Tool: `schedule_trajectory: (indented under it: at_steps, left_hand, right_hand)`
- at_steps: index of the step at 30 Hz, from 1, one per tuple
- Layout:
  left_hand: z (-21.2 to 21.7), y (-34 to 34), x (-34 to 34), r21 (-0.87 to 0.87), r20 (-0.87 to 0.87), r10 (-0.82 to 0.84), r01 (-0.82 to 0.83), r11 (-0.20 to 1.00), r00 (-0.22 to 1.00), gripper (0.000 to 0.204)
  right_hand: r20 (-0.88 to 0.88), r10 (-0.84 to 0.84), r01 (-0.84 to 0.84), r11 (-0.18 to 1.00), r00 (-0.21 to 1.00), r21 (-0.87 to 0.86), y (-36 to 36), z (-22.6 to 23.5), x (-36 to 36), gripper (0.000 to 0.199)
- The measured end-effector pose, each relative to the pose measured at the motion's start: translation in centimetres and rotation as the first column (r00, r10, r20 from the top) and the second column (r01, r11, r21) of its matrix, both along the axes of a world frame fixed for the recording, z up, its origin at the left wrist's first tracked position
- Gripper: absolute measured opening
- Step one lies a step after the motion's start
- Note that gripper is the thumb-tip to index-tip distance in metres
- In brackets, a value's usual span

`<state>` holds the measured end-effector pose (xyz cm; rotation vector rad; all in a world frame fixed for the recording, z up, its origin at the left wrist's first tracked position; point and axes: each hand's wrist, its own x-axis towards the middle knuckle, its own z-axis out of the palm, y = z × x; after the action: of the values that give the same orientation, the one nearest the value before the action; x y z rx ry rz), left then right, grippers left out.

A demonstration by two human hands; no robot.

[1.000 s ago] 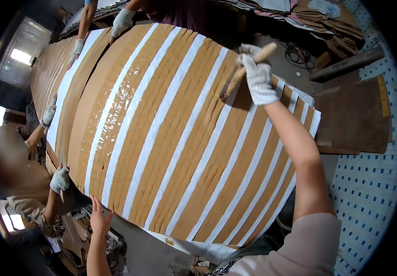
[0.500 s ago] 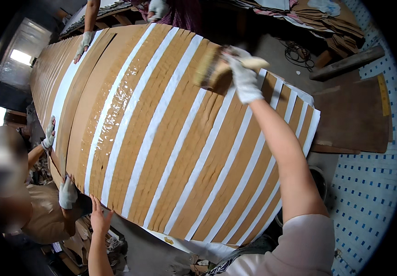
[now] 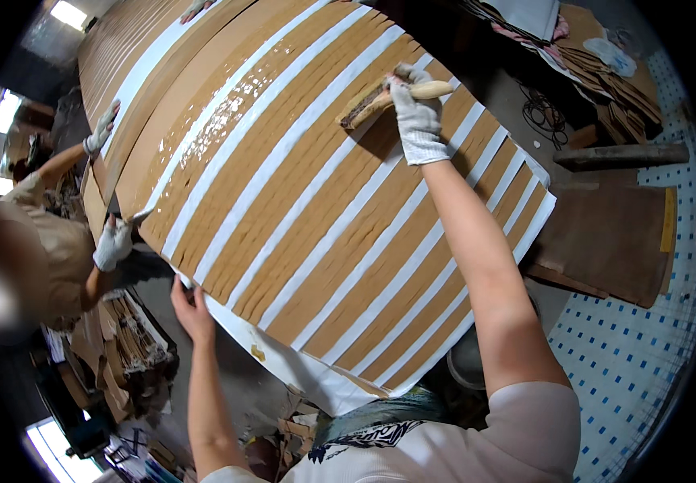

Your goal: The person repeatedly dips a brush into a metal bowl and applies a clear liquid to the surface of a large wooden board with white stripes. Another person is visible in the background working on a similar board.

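My gloved right hand (image 3: 417,121) is closed around the pale handle of a wide brush (image 3: 362,105). The brush is over the far right part of a broad spread of overlapping brown sheets (image 3: 316,217), which show white strips between them. Toward the left, the sheets have a wet, glossy patch (image 3: 203,137). My bare left hand (image 3: 192,310) is at the near left edge of the spread, thumb and fingers apart, beside the white underlayer (image 3: 239,330). Some of its fingertips are hard to make out.
At left, a co-worker's gloved hands (image 3: 112,244) are at a long brown strip (image 3: 142,109) lying across the sheets. Another hand (image 3: 195,10) shows at the top edge. Stacked brown pieces (image 3: 614,88), a coiled cable (image 3: 543,117) and a brown board (image 3: 606,233) lie to the right.
The view has shifted, moving the spread up in the picture. My right hand still holds the brush, which is less blurred now. My left hand stays near the left edge, its fingers less stretched.
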<state>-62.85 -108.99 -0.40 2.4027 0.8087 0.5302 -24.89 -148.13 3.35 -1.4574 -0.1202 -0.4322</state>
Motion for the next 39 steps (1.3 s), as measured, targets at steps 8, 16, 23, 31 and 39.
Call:
schedule_trajectory:
  at_steps: [8, 16, 23, 31, 39]
  left_hand:
    - [-1.6, -8.8, -12.6, -0.249, -0.093, 0.023, -0.045, 0.967, 0.995, 0.048]
    - [-1.8, -9.1, -14.6, -0.202, -0.053, -0.090, 0.077, 0.976, 0.995, 0.048]
    - [-0.2, -5.5, -8.5, 0.066, 0.016, -0.262, 0.260, 0.963, 0.965, 0.055]
    - [-0.6, -2.6, -6.1, 0.169, -0.191, -0.326, 0.358, 0.918, 0.926, 0.066]
    - [0.1, -3.2, -5.5, 0.159, -0.319, -0.335, 0.399, 0.903, 0.887, 0.078]
  right_hand:
    - [0.037, -0.016, 0.022, 0.982, 0.999, -0.188, -7.1, -7.7, -10.5, 0.028]
    - [-0.178, 0.152, -0.176, 0.977, 0.972, -0.124, 5.3, 3.4, -16.0, 0.030]
    - [0.007, 0.248, -0.243, 0.952, 0.969, -0.185, 17.8, -1.3, -23.3, 0.026]
    - [-0.158, 0.141, -0.189, 0.919, 0.977, -0.347, 9.2, -5.5, -36.6, 0.029]
    - [-0.277, 0.284, -0.347, 0.913, 0.918, -0.216, 3.8, -1.7, -38.2, 0.035]
